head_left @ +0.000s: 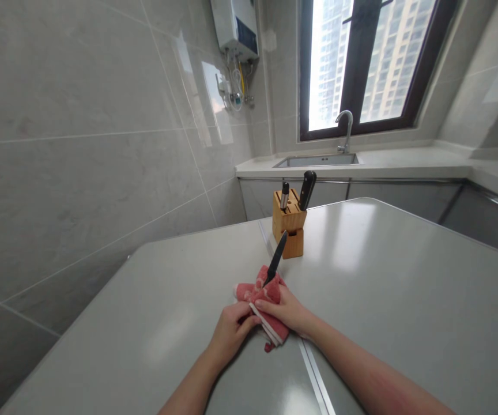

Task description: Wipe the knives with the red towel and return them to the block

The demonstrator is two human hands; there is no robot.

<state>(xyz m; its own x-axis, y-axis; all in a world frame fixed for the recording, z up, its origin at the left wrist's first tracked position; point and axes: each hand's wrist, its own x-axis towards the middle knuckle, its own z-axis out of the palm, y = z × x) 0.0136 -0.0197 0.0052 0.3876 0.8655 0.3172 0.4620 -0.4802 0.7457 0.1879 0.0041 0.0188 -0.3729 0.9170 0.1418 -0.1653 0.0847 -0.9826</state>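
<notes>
— Holding what?
— Both hands pinch a red cloth [264, 305] on the table [404, 300]. The left hand [231, 328] grips one end. The right hand [287, 311] squeezes it around a black knife [277, 256], by the knife block [289, 222].

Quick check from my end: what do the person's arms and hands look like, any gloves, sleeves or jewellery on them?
Both hands are bare: no gloves on the left hand or the right hand. Both forearms are uncovered as far as the picture shows, with no sleeve edge in view. No watch, bracelet or ring can be made out.
</notes>
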